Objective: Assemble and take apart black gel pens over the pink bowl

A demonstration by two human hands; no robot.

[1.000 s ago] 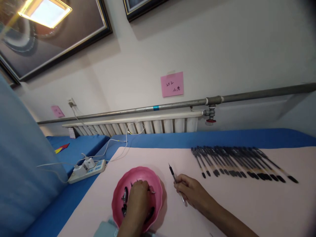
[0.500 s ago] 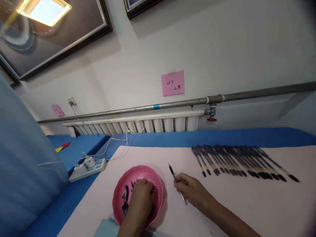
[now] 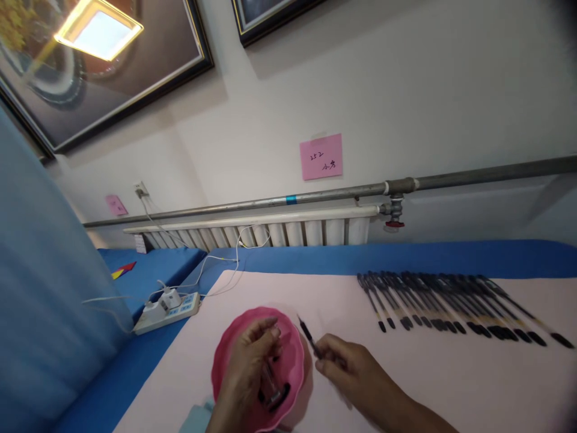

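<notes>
A pen (image 3: 308, 337) with a bare pointed tip and dark grip is pinched in my right hand (image 3: 351, 368), its tip pointing up and left, just right of the bowl. The rear of the pen is hidden by my fingers. My left hand (image 3: 250, 361) is raised over the pink scalloped bowl (image 3: 295, 397), thumb and fingers pressed together. Whatever they hold, if anything, is too small and blurred to name. Under that hand, black and clear pen parts (image 3: 274, 394) lie in the bowl; the hand and wrist cover the rest.
A long row of black pens (image 3: 433, 300) lies on the pink sheet (image 3: 333, 294) at the right. A white power strip (image 3: 169, 313) with plugs and cables sits at the left, near a blue curtain (image 3: 40, 288). Light-blue cloth (image 3: 197, 419) touches the bowl's near-left side.
My left hand has lifted out from among the bowl's contents, fingers now pinched above it. My right hand has tilted the pen and brought it closer to the bowl. The view has shifted slightly.
</notes>
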